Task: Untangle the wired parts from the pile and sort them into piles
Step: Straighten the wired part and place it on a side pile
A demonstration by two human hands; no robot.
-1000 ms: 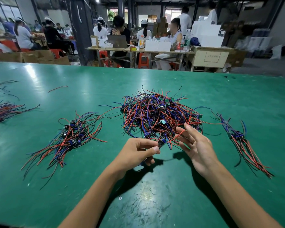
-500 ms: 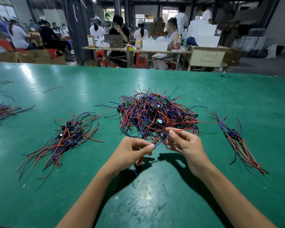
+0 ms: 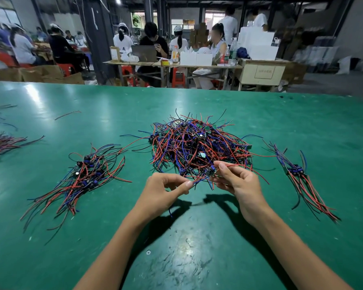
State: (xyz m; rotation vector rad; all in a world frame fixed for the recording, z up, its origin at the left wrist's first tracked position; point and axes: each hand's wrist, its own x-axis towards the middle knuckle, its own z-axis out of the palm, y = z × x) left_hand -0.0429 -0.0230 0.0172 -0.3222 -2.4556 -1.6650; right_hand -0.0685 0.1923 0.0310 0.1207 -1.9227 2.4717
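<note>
The bench [image 3: 302, 126] has a smooth green top with a soft gloss that throws back pale glare from the lights; near its front edge the finish is dulled by a patch of fine scratches and scuffs [image 3: 182, 262]. The tangled pile [image 3: 197, 143] is made of thin wires in smooth red, blue and black plastic insulation, joined to small green circuit boards and dark plastic parts. The left sorted pile [image 3: 86, 176] and the right sorted pile [image 3: 298, 174] show the same insulated wire. Behind stand brown cardboard boxes [image 3: 40, 74], matt and creased, and white cartons [image 3: 195, 59].
</note>
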